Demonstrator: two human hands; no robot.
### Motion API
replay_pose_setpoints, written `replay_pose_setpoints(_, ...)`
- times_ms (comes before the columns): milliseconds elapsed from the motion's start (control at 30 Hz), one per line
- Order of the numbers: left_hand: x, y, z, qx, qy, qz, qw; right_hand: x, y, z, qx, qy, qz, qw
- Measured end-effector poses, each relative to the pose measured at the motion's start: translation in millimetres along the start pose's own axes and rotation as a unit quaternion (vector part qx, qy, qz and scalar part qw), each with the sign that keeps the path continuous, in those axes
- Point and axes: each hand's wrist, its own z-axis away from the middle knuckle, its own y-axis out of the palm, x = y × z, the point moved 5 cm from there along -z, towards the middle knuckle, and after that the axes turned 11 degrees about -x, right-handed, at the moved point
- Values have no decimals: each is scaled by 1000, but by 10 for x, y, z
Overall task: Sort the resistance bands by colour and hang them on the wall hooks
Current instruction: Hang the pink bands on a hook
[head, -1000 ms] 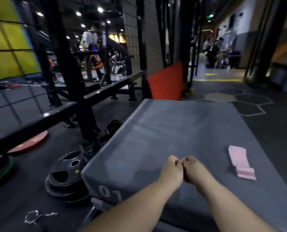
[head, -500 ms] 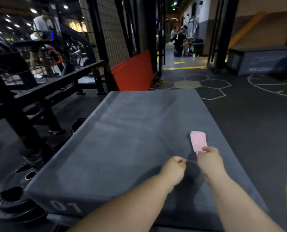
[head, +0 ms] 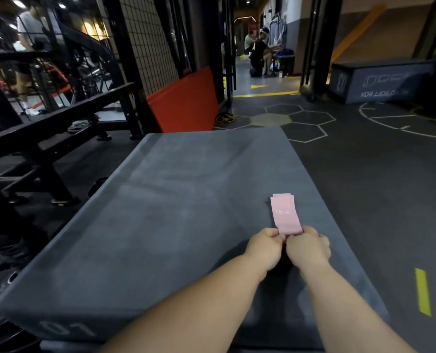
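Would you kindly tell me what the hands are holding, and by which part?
The left hand and right hand both pinch the folded pink resistance band by its near end.

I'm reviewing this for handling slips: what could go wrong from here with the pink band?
1. The left hand and right hand pinch only the near end of the pink band; its layered far end lies loose on the grey box and may unfold or slip when lifted.
2. No wall hooks are in view, so a carry likely follows.
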Motion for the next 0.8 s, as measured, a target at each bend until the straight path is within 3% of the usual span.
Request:
replay_pose_setpoints(333, -71, -353, 72, -104, 15, 110, 988, 258, -70, 313, -69, -127, -5, 990)
replay_pose_setpoints(500, -109, -826, 150, -174, 35, 106, 978, 427, 20, 525, -84, -212, -19, 974)
replay_pose_setpoints(800, 95, -1740, 498, -264, 43, 192, 944, 806, 382, 1101, 23, -346, -119, 930)
